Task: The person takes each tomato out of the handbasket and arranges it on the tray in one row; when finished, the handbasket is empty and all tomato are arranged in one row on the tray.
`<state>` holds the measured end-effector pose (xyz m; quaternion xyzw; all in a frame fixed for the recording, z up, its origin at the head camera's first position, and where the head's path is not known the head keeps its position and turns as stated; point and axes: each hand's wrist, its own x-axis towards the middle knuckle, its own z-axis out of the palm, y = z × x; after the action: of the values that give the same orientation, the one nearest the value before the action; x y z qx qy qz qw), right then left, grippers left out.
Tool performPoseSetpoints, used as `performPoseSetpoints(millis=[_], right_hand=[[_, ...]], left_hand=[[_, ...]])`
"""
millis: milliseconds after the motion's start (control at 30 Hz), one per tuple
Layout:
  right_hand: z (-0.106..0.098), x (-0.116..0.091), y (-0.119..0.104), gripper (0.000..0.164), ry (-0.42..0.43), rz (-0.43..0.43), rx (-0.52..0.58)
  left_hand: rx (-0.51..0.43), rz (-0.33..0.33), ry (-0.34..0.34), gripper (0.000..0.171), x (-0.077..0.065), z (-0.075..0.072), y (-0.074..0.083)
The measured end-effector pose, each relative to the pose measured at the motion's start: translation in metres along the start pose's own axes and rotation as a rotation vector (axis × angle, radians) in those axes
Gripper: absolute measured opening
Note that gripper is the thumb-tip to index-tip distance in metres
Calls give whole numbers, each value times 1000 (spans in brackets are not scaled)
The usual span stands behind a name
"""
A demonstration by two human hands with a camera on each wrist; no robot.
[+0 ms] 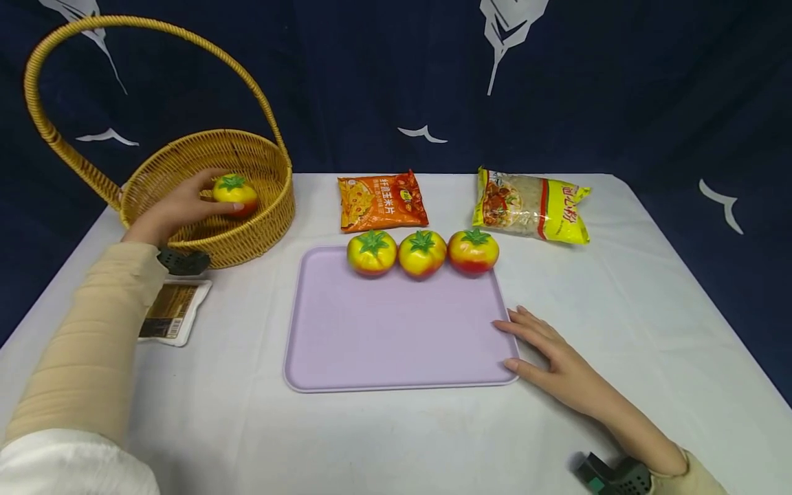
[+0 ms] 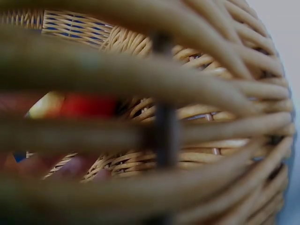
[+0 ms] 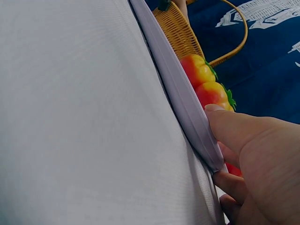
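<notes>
My left hand reaches into the wicker basket and grips a yellow-and-red toy tomato with a green leafy top. Through the blurred basket weave in the left wrist view, a red patch of the tomato shows. Three similar tomatoes stand in a row along the far side of the lilac tray. On the tray's right rim rest the spread thumb and fingers of my right hand. In the right wrist view, its thumb touches the rim.
Behind the tray lie an orange snack packet and a yellow-ended clear food bag. A brown-and-white packet lies below the basket, partly under the left forearm. The basket's tall handle arches over the left hand. A dark patterned curtain hangs behind the table.
</notes>
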<state>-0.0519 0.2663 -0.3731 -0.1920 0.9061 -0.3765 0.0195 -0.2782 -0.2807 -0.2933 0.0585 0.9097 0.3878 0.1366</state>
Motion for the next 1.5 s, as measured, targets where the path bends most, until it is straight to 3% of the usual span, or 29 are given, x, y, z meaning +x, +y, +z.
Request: performPoseSetpoints(millis=[133, 333, 667, 1000, 1133, 1267, 1400, 1500], right_hand=[[-1, 1, -1, 51, -2, -2, -4], [-2, 2, -1, 50, -1, -10, -8], [-6, 4, 0, 49, 3, -36, -30], [-7, 0, 3, 48, 1, -50, -29], [-5, -2, 4, 47, -2, -63, -26], [-3, -3, 4, 47, 2, -67, -19], [-1, -2, 3, 47, 11, -66, -18], [0, -3, 2, 47, 21, -59, -23]], left_hand=[[27, 39, -14, 89, 4, -1, -1], [12, 99, 19, 86, 2, 0, 0], [-110, 221, 89, 76, -3, 2, 0], [-148, 227, 54, 74, -5, 0, -12], [-141, 211, 86, 75, -11, -1, -16], [-150, 247, 149, 71, -27, -6, 1], [-211, 293, 195, 65, -55, -8, 35], [-253, 320, 195, 64, -74, 1, 60]])
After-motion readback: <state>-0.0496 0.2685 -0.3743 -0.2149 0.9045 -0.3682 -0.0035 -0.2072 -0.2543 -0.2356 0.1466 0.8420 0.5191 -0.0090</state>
